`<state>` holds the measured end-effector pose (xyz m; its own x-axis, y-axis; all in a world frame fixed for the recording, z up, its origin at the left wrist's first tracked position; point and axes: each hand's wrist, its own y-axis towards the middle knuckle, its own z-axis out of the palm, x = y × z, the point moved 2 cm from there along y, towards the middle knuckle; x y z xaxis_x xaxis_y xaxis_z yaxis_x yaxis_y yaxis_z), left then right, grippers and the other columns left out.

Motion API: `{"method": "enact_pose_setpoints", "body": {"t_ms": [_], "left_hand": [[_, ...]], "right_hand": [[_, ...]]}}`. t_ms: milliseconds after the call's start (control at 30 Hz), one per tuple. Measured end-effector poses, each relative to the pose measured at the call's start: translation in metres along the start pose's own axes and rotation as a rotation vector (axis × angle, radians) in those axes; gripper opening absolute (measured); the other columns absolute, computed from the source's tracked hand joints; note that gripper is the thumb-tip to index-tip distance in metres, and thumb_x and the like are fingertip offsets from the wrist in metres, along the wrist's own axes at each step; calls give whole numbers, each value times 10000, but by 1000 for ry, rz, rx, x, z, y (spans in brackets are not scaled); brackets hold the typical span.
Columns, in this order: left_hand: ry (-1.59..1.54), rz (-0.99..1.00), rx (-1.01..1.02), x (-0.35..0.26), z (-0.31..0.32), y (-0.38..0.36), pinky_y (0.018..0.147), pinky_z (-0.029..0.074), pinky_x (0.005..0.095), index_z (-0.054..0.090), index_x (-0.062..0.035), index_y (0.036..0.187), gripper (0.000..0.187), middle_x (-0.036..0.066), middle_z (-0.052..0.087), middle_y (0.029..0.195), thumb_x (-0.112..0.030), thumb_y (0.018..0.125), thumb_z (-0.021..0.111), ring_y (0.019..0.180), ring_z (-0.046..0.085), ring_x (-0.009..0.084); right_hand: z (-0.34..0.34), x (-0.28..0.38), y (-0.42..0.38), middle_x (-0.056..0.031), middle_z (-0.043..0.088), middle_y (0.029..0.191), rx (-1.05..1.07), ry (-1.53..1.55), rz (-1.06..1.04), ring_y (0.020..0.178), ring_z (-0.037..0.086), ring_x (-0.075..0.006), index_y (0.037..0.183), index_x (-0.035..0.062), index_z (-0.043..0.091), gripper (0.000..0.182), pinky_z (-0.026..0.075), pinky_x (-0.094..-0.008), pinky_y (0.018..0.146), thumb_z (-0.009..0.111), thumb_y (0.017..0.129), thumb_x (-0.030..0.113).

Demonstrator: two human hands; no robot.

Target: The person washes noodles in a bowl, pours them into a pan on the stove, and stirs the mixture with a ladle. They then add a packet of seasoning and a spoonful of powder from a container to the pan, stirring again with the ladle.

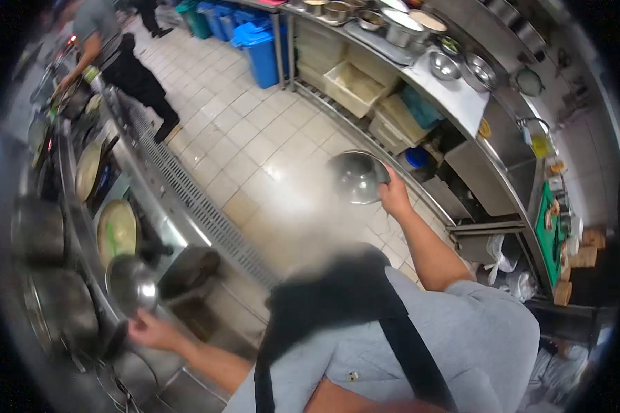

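Observation:
My right hand (395, 193) is closed on the rim of a shiny metal bowl (357, 178), held out over the tiled floor with its inside showing. On the other side, my left hand (153, 331) grips the near edge of a second metal bowl (132, 283) beside the stove. Just beyond that bowl lies a frying pan (118, 230) with pale contents and something green in it. Some of my left fingers are hard to make out.
Large pots (60, 308) stand left of my left hand. Another frying pan (89, 171) sits farther along the stove, where a person (127, 62) works. A steel counter (455, 93) with bowls runs along the right. Blue bins (258, 51) stand at the back. Haze blurs the middle.

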<state>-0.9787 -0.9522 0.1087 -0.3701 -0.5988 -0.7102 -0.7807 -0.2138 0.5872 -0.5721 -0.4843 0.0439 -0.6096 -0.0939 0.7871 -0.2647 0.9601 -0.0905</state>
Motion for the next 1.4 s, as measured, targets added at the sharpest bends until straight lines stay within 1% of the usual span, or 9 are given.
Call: {"method": "enact_pose_setpoints", "body": {"t_ms": [167,233,400,600,1000,1133,1267,1333,1400], "left_hand": [[-742,-242,534,-132,191,-66,577,442,209,521,-70,892,157,3,528,798,-78,854,673,668,490,81],[-794,-402,779,-204,232,-108,591,476,224,496,-100,931,181,-3,529,841,-58,856,656,720,522,89],[-807,-482,1141,-234,332,-179,565,536,281,485,-108,895,169,-14,531,811,-67,855,643,682,543,89],[-670,-671,1413,-262,427,-221,580,566,318,498,-94,908,164,14,539,825,-57,843,644,703,574,123],[-676,-404,1975,-453,536,-350,574,546,303,495,-99,908,161,17,572,835,-74,846,641,725,593,132],[-753,-445,2003,-499,557,-406,572,548,295,498,-99,902,153,23,579,839,-62,848,637,713,593,129],[-719,495,2005,-589,524,-430,595,564,305,555,-68,991,182,49,613,903,-81,845,663,780,635,176],[-749,269,2083,-583,533,-451,613,565,314,561,-62,1037,215,55,620,932,-115,855,662,820,645,197],[-813,57,2133,-568,550,-465,631,566,323,566,-57,1083,255,61,628,961,-149,865,661,860,654,219]], "right_hand": [[-3,-3,64,-248,601,1139,-47,-3,-18,999,627,-338,1382,101,395,571,490,-401,868,495,821,61],[0,0,85,-250,606,1119,-14,10,69,974,638,-333,1380,91,390,567,515,-404,829,497,825,63],[-9,-7,130,-219,569,1140,-82,387,205,873,663,-309,1347,30,375,522,608,-367,593,511,843,49],[-89,-45,187,-216,542,1147,-369,761,427,878,656,-311,1273,-19,351,394,620,-363,603,496,913,48],[-226,-86,356,-151,526,1036,-543,1218,216,892,628,-295,1203,-19,399,317,559,-430,766,497,960,158],[-238,-59,362,-151,554,1099,-409,891,484,886,615,-257,1253,-3,432,405,528,-349,743,556,941,224],[-243,-60,361,-102,593,1094,179,411,372,900,598,-191,1253,14,473,416,497,-307,741,588,920,236],[-250,-98,373,-80,629,966,86,316,135,870,600,-162,1264,-13,481,463,507,-286,682,613,885,217],[-284,-119,386,-71,635,967,-52,338,191,821,615,-171,1218,-3,507,410,514,-293,667,619,868,179]]}}
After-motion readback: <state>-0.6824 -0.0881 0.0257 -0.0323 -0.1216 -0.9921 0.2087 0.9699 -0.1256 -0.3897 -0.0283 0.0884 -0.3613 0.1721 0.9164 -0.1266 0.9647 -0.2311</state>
